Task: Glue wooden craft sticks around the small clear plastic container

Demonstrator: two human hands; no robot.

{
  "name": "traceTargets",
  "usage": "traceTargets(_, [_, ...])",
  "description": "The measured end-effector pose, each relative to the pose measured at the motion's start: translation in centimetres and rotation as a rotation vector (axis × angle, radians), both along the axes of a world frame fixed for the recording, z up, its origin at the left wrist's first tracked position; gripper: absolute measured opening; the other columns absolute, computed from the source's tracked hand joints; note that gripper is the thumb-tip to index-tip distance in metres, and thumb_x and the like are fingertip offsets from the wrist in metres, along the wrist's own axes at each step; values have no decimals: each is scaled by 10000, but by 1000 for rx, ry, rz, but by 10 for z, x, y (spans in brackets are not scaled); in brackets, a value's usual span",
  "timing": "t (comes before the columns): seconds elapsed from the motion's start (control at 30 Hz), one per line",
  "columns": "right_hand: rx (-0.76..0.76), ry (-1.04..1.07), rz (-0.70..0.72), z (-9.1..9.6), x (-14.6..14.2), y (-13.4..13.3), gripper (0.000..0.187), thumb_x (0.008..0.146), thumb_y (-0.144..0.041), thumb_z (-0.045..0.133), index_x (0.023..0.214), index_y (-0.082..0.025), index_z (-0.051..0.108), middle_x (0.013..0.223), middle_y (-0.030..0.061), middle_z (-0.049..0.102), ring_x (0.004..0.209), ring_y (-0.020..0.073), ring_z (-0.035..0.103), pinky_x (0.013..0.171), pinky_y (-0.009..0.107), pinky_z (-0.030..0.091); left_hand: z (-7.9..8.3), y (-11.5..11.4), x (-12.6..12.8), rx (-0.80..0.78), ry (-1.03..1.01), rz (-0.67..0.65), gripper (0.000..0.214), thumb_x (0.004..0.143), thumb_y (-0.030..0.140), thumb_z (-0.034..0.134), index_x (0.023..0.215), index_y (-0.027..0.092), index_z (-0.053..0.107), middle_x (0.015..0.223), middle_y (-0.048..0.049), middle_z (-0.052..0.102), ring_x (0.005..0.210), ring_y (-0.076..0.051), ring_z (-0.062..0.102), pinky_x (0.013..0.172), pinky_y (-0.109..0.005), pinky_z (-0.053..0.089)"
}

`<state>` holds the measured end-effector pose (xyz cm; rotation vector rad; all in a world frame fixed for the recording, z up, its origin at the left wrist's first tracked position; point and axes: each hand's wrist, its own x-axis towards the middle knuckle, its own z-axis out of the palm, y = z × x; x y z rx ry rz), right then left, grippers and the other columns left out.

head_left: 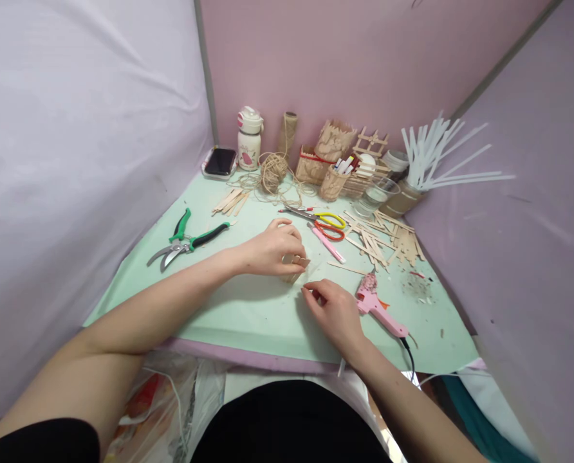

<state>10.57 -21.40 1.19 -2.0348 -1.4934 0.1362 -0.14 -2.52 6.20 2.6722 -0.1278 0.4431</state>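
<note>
Clamping the left hand (275, 247) around a small pale wooden craft-stick piece (297, 263) at the middle of the mint-green table mat (229, 308); pinching right hand (335, 315) fingertips together just beside it, next to a pink plastic glue gun (378, 308).

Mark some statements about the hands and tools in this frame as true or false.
1. The left hand holds a small wooden piece. True.
2. The right hand grips the pink glue gun. False: the gun lies on the table beside that hand, ungripped.
3. The green-handled shears lie left of both hands. True.
4. The phone lies at the table's near edge. False: it sits in the far left corner, by the flask.
</note>
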Motion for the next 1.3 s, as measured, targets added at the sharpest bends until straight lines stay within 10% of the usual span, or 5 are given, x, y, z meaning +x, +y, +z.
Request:
traceTargets(0.23, [-292, -203, -150, 0, -10, 20, 288, 909, -304, 546, 679, -211, 692, 674, 30, 714, 638, 168, 626, 528, 283, 214, 0, -1, 1, 16, 6, -1, 128, 833, 311, 623, 792, 208, 686, 747, -2, 691, 957, -174, 590, 1102, -416, 159])
traceTargets(1.0, [-360, -152, -207, 5, -13, 23, 308, 904, -346, 533, 690, -228, 720, 690, 33, 734, 643, 176, 639, 523, 275, 211, 1, 0, 2, -4, 40, 14, 181, 852, 323, 604, 780, 193, 707, 809, -40, 685, 941, -176, 598, 1086, -415, 214])
traceTargets(1.3, [-245, 53, -123, 4, -15, -3, 322, 902, -314, 541, 1172, -235, 699, 652, -17, 699, 591, 156, 616, 590, 245, 364, 3, 0, 1, 10, 56, -7, 133, 821, 290, 607, 790, 188, 687, 831, -36, 668, 963, -177, 593, 1090, -412, 204])
